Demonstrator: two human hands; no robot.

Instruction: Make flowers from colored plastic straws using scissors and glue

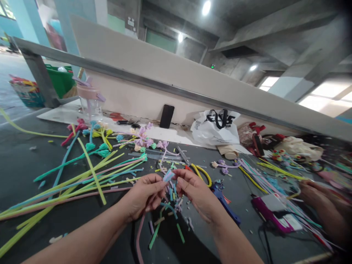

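Observation:
My left hand (144, 194) and my right hand (196, 192) meet over a dark table (22, 165). Together they pinch a small pale blue fuzzy piece (168, 176) between thumbs and fingertips. A pink pipe cleaner stem (139, 234) hangs down from under my left hand. Short cut bits of pipe cleaner (170, 209) lie scattered below my hands. Yellow-handled scissors (192, 165) lie just behind my right hand. A blue glue gun (225, 205) rests beside my right wrist.
Long green, blue and pink pipe cleaners (77, 183) fan out at the left, with finished flowers (137, 139) behind them. A pink bottle (90, 99), a black phone (167, 116) and a white bag (216, 126) stand by the wall. Another person's hand (321, 198) works at the right.

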